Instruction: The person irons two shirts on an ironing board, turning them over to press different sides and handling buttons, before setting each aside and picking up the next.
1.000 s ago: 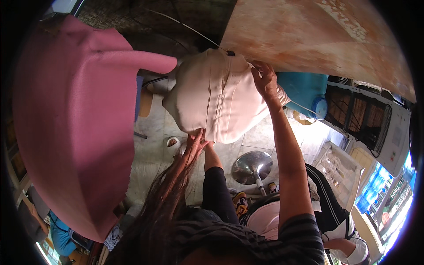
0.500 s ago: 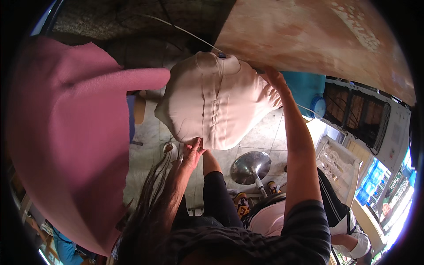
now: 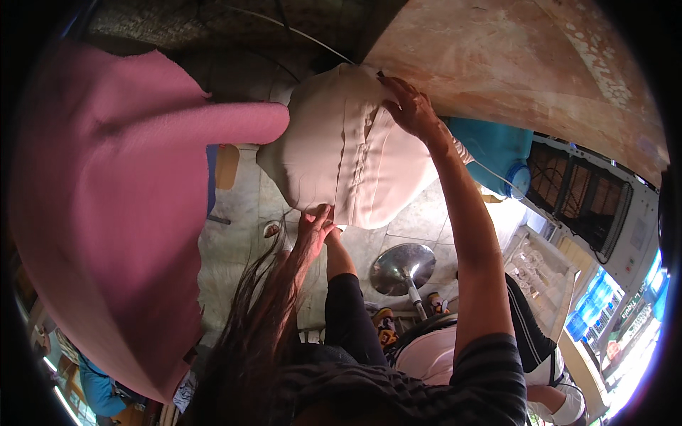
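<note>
A cream button-front shirt [image 3: 312,142] is spread out before me, its placket running from top to bottom. My left hand [image 3: 312,228] pinches its lower edge between thumb and fingers. At the far end, near the collar and a small dark tag, my right hand [image 3: 412,110] lies on the cloth with fingers stretched out and thumb apart. The shirt's right side gathers into folds partly hidden behind my right forearm. What supports the shirt from below is hidden. A rounded pink arm of a large cloth-covered form [image 3: 128,213] reaches to the shirt's left edge.
A brown marbled panel [image 3: 490,64] rises at the far right. Below it stand a teal jug [image 3: 490,153] and a pale appliance with a dark grille [image 3: 579,195]. A round metal stool base [image 3: 403,270] is on the tiled floor [image 3: 241,248]. Another person's white sleeve [image 3: 568,405] shows at lower right.
My right hand has moved up and left from the shirt's right side onto its collar area. The shirt has shifted slightly away and right, with my left hand still on its lower edge.
</note>
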`<state>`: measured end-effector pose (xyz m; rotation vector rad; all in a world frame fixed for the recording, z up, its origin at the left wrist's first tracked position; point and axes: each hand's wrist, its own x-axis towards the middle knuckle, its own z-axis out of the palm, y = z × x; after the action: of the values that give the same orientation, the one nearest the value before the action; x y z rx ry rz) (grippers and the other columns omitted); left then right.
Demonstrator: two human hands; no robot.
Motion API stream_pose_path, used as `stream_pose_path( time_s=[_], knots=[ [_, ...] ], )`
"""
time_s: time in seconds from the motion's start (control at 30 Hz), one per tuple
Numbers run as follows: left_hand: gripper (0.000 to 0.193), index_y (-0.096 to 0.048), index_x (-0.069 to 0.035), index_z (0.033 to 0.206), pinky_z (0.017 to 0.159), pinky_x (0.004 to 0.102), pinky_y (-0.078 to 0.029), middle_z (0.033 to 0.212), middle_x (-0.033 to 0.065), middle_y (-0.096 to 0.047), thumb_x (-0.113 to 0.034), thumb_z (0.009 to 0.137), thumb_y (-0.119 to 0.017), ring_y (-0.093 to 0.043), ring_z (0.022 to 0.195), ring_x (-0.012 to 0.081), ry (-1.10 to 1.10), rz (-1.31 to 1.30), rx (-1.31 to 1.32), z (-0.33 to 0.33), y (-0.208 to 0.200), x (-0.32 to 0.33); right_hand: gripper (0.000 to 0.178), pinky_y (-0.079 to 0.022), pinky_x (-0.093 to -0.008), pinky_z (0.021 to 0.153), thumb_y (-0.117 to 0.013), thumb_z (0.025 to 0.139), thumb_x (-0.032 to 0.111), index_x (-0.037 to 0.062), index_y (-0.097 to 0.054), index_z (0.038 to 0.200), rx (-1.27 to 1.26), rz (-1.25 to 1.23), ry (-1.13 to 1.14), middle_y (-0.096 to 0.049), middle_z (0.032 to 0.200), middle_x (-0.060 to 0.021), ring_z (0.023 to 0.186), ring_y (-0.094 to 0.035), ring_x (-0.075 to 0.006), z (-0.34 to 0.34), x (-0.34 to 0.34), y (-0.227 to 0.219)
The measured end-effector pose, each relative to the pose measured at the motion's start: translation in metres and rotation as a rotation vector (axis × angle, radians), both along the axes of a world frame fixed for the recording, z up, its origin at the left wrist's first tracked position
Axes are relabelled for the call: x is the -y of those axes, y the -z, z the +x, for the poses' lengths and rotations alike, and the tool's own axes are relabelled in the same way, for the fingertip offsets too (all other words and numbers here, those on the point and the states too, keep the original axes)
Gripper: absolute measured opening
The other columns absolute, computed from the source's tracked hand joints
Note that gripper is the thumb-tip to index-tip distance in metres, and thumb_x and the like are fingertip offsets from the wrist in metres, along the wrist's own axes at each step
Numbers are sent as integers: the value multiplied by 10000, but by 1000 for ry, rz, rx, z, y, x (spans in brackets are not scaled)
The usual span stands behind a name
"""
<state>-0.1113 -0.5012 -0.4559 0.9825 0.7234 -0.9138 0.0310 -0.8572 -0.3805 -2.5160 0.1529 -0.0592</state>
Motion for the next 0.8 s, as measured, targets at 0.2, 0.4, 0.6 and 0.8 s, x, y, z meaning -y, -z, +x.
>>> stream_pose_path(
  time_s=[0.2,0.4,0.6,0.8],
  knots=[
    [593,-449,-140,1339,1049,539,-429,1344,63,-530,-291,877,-790,-521,1258,213,84,101,35,13,-21,18,442,-459,-498,960,-707,820,125,192,-619,1248,106,-126,63,-596,1303,-65,1177,-561,-351,-15,-12,-4],
    [847,-351,-130,1408,1028,514,-446,1319,62,-525,-323,773,-878,-529,1228,226,165,143,86,6,-1,13,201,-485,-481,851,-723,783,144,180,-686,977,26,-226,18,-635,1110,-44,1069,-590,-306,-13,-22,-5],
    [959,-292,-109,1445,936,421,-524,1277,71,-526,-305,735,-906,-547,1194,224,123,261,107,7,-23,26,97,-490,-440,834,-746,808,125,116,-713,899,63,-98,37,-693,926,-57,932,-641,-292,5,-23,-11],
    [1035,-212,-136,1491,917,428,-527,1345,98,-478,-231,725,-902,-519,1226,241,109,183,176,7,-29,23,131,-541,-392,736,-735,848,134,90,-712,970,64,78,69,-674,892,-110,813,-670,-284,2,-32,3]
  ],
)
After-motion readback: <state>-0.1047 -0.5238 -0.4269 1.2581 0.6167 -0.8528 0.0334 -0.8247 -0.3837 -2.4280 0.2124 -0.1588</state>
